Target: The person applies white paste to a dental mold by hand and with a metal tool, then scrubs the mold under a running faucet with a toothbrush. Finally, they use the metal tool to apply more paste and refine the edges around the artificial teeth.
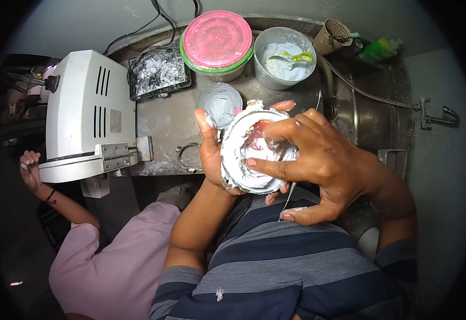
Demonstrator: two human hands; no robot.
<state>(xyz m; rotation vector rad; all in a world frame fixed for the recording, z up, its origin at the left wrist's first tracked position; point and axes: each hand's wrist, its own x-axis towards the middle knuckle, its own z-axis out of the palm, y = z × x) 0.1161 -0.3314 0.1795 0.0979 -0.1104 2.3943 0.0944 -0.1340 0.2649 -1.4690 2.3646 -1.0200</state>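
My left hand (210, 152) holds a round dental flask (233, 178) from beneath and the side, its thumb up along the left rim. White plaster (236, 154) fills the flask and smears over its edge. A pinkish-red patch (256, 135) shows in the middle, partly covered. My right hand (321, 160) reaches over from the right, with its index and another fingertip touching the plaster. A thin metal spatula (290, 196) runs beneath the right hand, showing above and below it; the grip itself is hidden. Behind the flask sits a small bowl of white paste (220, 103).
A pink-lidded tub (218, 40), a tub of powder (284, 69) with a green scoop (297, 57), and a dusty black box (160, 72) stand behind. Left is a white machine (78, 106); right, a tap (440, 116). Another person's hand (30, 168) is at far left.
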